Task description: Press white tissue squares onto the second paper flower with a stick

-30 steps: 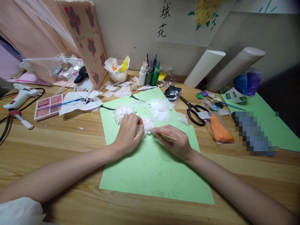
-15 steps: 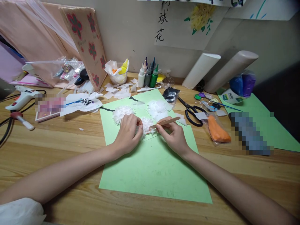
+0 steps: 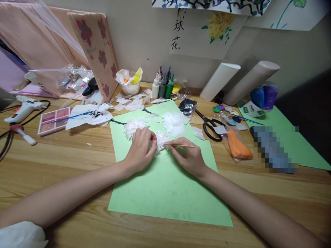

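A sheet of green paper (image 3: 168, 193) lies on the table before me. On it are a round white tissue-paper flower (image 3: 134, 126) with a dark stem and a second, smaller white flower (image 3: 162, 138). My left hand (image 3: 141, 148) rests at the left side of the smaller flower, thumb and fingers pinched together; what is between them is hidden. In a pinch, my right hand (image 3: 190, 158) holds a wooden craft stick (image 3: 182, 146), its tip against that flower's right edge. Just behind lies a loose pile of white tissue pieces (image 3: 173, 124).
Black scissors (image 3: 210, 125) and a bag of orange clay (image 3: 238, 146) lie to the right. Paint bottles (image 3: 165, 86), a plastic cup (image 3: 129, 84) and paper scraps (image 3: 129, 102) are at the back. A glue gun (image 3: 23, 108) and pink palette (image 3: 54, 120) stand left.
The craft stick has swung lower and now lies flatter, its tip still at the smaller flower's right edge. My right hand has shifted slightly with it; my left hand stays in place.
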